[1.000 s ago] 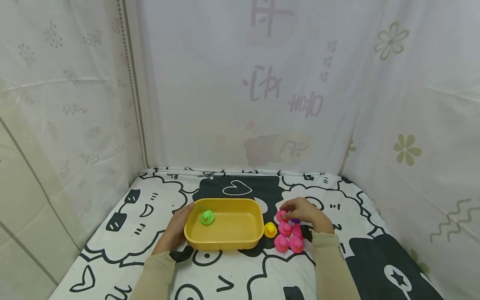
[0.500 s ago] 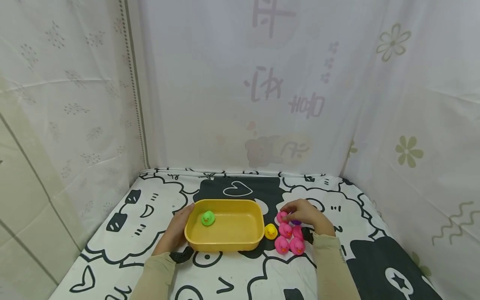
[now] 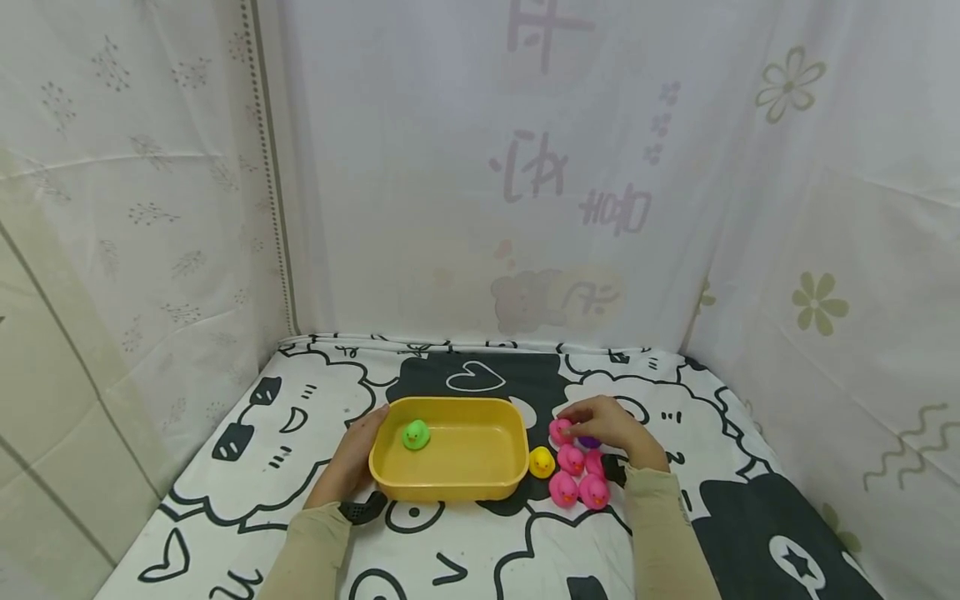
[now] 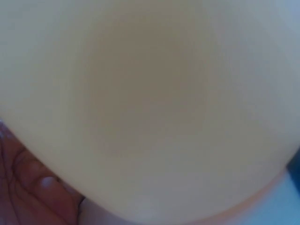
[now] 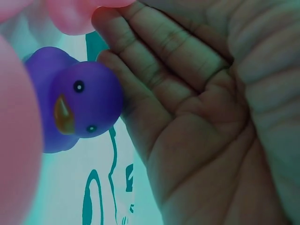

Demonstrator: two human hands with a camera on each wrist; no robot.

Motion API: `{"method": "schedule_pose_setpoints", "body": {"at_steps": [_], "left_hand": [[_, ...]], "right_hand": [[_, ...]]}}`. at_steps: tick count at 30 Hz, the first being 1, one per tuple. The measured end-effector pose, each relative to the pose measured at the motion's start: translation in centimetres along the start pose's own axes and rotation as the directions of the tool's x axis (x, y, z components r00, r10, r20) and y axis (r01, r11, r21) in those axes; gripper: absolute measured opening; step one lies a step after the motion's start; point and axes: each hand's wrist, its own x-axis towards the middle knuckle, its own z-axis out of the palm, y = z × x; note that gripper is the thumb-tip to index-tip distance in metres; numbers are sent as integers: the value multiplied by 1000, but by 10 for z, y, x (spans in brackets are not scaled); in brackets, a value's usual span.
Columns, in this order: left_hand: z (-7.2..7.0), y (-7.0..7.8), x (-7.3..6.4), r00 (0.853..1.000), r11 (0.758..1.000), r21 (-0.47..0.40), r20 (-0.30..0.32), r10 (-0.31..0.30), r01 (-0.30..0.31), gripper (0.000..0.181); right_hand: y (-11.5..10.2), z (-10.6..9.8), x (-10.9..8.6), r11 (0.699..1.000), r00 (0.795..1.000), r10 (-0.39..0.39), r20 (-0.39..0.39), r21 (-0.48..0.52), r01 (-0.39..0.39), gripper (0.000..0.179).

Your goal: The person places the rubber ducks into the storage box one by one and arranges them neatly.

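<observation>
My left hand [image 3: 358, 454] rests along the left wall of a yellow plastic tray [image 3: 480, 454], fingers on its outer side. One green rubber duck [image 3: 416, 434] sits in the tray's left part. To the right of the tray, my right hand [image 3: 611, 425] pinches a pink rubber duck [image 3: 559, 432] at the far end of a duck cluster. A purple rubber duck [image 5: 89, 93] lies just beneath that hand, beside its fingers in the right wrist view. The left wrist view is mostly filled by a blurred pale yellowish surface, with fingers at its lower left.
A yellow rubber duck [image 3: 542, 462] stands by the tray's right wall. Several more pink ducks [image 3: 564, 490] are bunched between it and my right wrist. Black-and-white cartoon cloth [image 3: 450, 550] covers the table, and pale curtains [image 3: 420, 208] enclose the back and sides.
My right fingers and the pinched pink duck have shifted slightly left, and the purple duck shows slightly further left. My left hand and the tray look unmoved.
</observation>
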Motion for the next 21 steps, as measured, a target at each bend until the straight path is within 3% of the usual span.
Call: {"method": "schedule_pose_setpoints", "body": {"at_steps": [21], "left_hand": [[-2,-1,4,1000,1000,-5,4,-16,16,77]], "right_hand": [[-11,4,5,998,996,-65,-68,9,66,31]]}}
